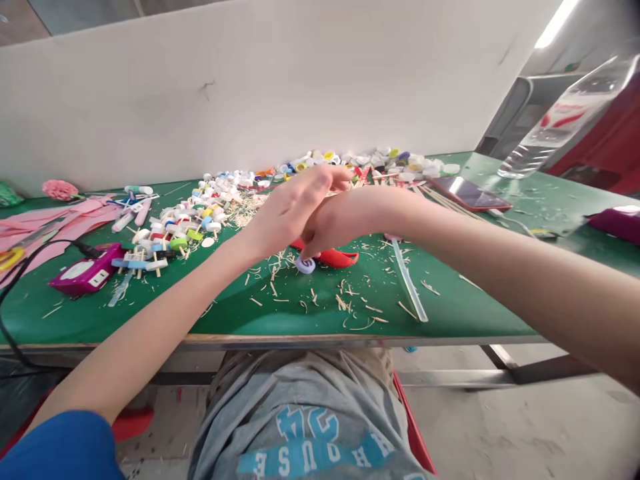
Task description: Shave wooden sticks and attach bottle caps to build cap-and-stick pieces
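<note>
Two hands [291, 205], one lilac swirl piece [305, 265], one bottle [570, 119], one phone [470, 192], one pink flower [60, 190], uncountable caps [223, 193].

Head camera: faces forward and down
Lap [300, 390]: close below
Desk [280, 323]: near, seen from above
Panel [280, 87]: farther, straight ahead

Swirled darker purple on the round lavender plastic cap [305, 265]; plain red on the curved piece [340, 258]; solid green across the flat tabletop [475, 310].

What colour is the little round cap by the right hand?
The cap is pale purple, seen best in the head view.
</note>
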A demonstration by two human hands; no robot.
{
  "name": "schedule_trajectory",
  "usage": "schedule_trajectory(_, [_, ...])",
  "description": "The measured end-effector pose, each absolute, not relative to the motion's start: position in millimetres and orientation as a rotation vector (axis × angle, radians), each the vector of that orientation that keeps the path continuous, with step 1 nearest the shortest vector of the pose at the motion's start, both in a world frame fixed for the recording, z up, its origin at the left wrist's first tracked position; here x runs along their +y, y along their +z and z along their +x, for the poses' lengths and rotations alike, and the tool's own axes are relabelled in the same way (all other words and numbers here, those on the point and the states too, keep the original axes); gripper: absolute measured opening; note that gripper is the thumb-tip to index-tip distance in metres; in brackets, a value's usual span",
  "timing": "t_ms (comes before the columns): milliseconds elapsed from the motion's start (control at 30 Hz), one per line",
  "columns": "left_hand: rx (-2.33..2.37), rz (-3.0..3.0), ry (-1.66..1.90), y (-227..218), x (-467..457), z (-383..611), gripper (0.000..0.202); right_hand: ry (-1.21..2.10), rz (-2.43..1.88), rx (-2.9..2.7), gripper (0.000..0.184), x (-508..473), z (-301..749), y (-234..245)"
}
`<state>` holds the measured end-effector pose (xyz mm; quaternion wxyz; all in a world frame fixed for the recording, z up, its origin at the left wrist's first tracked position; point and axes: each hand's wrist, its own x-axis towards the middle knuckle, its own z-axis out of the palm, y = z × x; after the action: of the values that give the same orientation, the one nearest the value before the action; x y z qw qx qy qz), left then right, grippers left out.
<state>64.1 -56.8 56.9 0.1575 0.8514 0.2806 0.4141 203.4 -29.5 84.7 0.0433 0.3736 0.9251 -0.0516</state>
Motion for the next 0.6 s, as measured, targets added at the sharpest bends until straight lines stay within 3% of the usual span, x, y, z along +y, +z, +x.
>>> schedule_trajectory(267, [1.091, 2.762, 0.783, 40.9, -59.5, 41.3, 0.039, -0.585, 1.112, 2.990, 0.035, -32.2, 274.8, 86.1])
schedule_trajectory(500, [0.949, 2.963, 0.980, 32.7, -59.8, 45.0, 0.012, -0.992, 0.972, 2.990, 0.037, -30.4, 266.7, 72.3])
schedule_trajectory(600, [0.867, 3.145, 0.995, 29.2, -59.1, 15.2, 0.010, -1.007, 1.155, 2.964, 0.039, -26.8, 289.2, 75.1])
